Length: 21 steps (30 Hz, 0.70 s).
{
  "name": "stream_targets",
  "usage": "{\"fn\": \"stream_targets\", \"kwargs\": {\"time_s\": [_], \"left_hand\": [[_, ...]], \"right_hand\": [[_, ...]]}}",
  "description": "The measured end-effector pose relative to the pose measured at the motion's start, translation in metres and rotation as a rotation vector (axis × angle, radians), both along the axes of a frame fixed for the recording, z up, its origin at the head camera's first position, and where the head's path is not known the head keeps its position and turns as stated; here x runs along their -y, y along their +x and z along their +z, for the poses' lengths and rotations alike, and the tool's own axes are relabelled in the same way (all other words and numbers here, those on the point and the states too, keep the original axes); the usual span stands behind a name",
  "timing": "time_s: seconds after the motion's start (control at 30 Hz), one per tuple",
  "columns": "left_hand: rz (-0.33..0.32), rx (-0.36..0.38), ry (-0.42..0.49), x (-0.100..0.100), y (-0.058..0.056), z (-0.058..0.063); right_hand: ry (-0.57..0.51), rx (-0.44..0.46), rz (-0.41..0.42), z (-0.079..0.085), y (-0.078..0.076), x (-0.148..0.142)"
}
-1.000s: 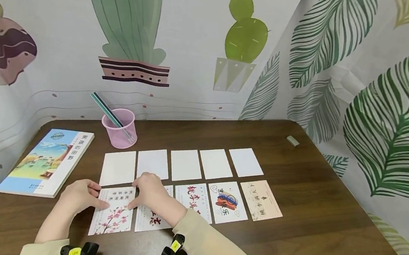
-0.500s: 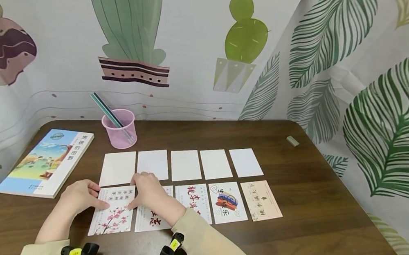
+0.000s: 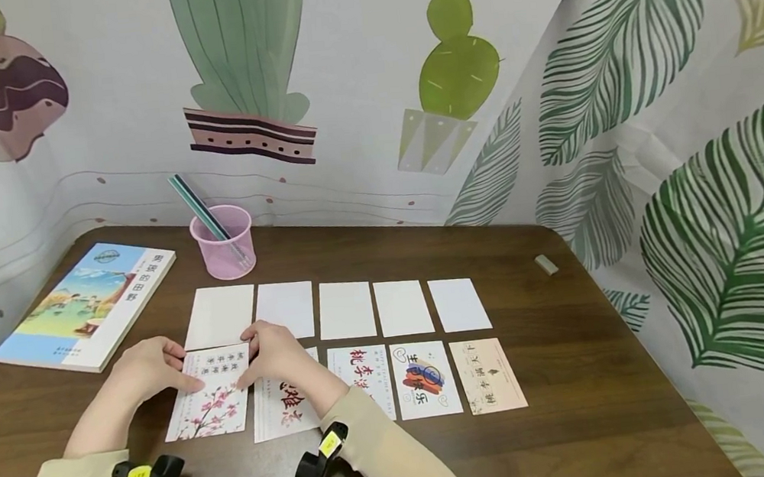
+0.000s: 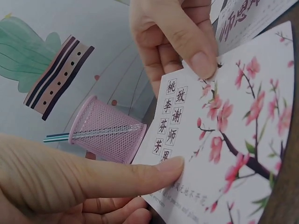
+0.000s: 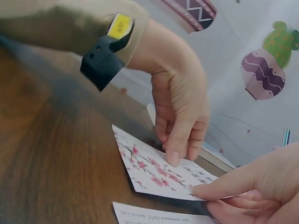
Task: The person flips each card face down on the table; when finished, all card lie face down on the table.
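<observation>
A greeting card (image 3: 209, 416) printed with pink blossoms and Chinese characters lies at the left end of the front row. My left hand (image 3: 149, 370) pinches its left edge, thumb on top and fingertips underneath. On the opposite edge, my right hand (image 3: 285, 359) pinches it the same way. In the left wrist view the card (image 4: 219, 154) bows slightly between both thumbs. The right wrist view shows a dark shadow beneath the card's (image 5: 149, 170) near edge. Under my right wrist, a second card (image 3: 276, 414) with dark red characters is partly hidden.
Right of these lie a red-lettered card (image 3: 360, 367), a card with colourful brushstrokes (image 3: 426, 380) and a beige card (image 3: 488, 374). Behind is a row of several blank white cards (image 3: 346, 309). A book (image 3: 87, 305), pink pen holder (image 3: 227, 246) and eraser (image 3: 546, 264) stand farther out.
The blossom card's right edge has shifted slightly left and away from me, with my right hand following. The second card has turned a little and slid toward me. My left hand stays nearly still.
</observation>
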<state>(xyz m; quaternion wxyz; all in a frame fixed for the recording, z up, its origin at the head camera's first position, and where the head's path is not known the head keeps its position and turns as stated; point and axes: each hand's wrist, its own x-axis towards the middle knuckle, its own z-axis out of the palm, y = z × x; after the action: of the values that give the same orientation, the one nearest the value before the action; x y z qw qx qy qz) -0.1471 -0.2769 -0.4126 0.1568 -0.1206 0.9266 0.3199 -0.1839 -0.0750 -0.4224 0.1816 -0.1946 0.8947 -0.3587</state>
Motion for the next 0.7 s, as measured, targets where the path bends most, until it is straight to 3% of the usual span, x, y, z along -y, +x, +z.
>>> {"fn": "stream_targets", "kwargs": {"time_s": [0.3,0.5,0.7], "left_hand": [[-0.007,0.009,0.021,0.0047,-0.0009,-0.0027],[-0.026,0.008,0.039,0.0056,0.0002,0.0003],[-0.028,0.004,0.042,0.0037,-0.0007,0.0058]], "right_hand": [[-0.262,0.279,-0.156,-0.0037,-0.0004,-0.0022],[-0.464,0.508,-0.129,-0.004,0.0036,0.0012],[-0.458,0.517,-0.128,-0.0029,0.0057,0.0039]]}}
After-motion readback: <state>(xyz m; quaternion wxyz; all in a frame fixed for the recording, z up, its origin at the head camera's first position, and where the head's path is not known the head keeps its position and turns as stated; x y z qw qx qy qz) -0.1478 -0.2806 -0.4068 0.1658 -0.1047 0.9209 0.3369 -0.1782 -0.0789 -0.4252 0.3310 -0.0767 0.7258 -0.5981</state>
